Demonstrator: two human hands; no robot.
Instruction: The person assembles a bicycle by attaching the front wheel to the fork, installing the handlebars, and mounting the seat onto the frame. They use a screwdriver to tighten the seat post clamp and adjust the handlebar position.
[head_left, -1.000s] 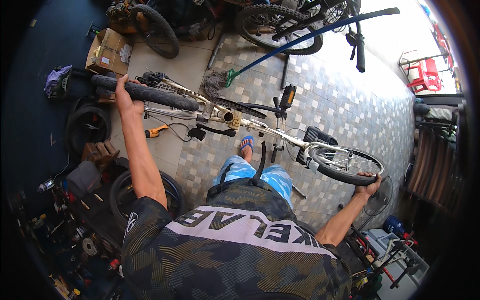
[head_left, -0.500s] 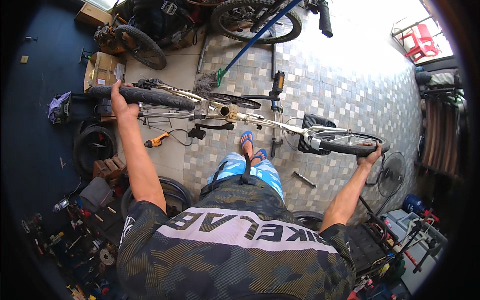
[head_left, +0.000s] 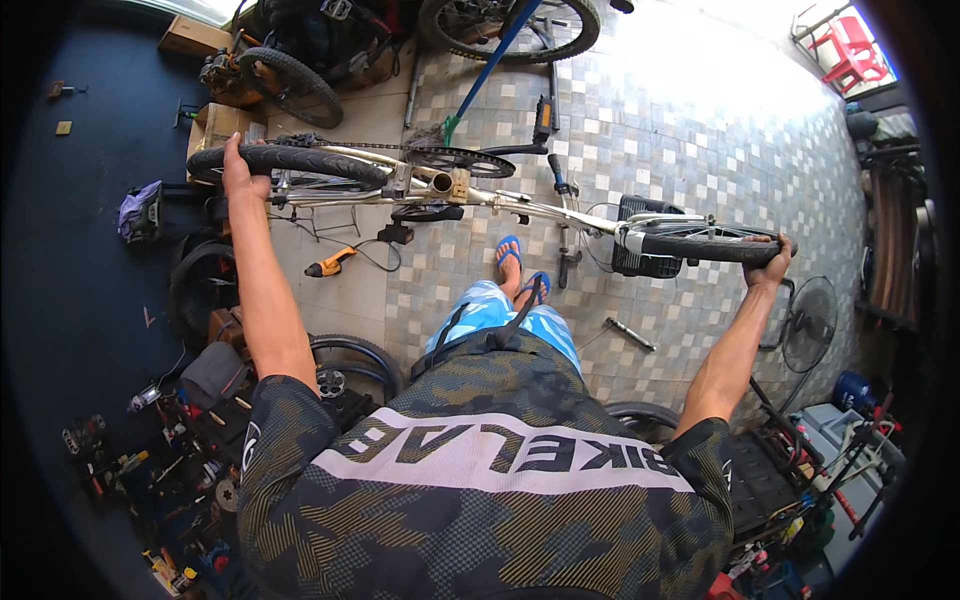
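A pale bicycle [head_left: 500, 198] stretches across in front of me, seemingly upside down, wheels toward me. My left hand [head_left: 245, 176] is closed around the tyre of its left wheel [head_left: 318, 160], thumb on the near side. At the other end my right hand [head_left: 768, 264] grips the tyre of the right wheel [head_left: 705, 248]. Between them show the chainring [head_left: 462, 161], an upright pedal [head_left: 542, 120] and a second pedal [head_left: 396, 233] closer to me. A black slotted plastic part [head_left: 640, 262] sits beside the right wheel. Handlebar grips [head_left: 568, 262] appear lower, under the frame.
An orange-and-black corded tool [head_left: 330, 262] and a metal bar tool [head_left: 630, 334] lie on the tiled floor. Another bicycle wheel [head_left: 510, 28] and a blue-handled mop [head_left: 485, 80] are ahead. A fan [head_left: 808, 322] stands right; tools [head_left: 190, 480] crowd the lower left.
The right wheel has risen slightly in view and shifted right with my right hand. The crank has turned a little, and the whole view has shifted. Both hands keep their hold.
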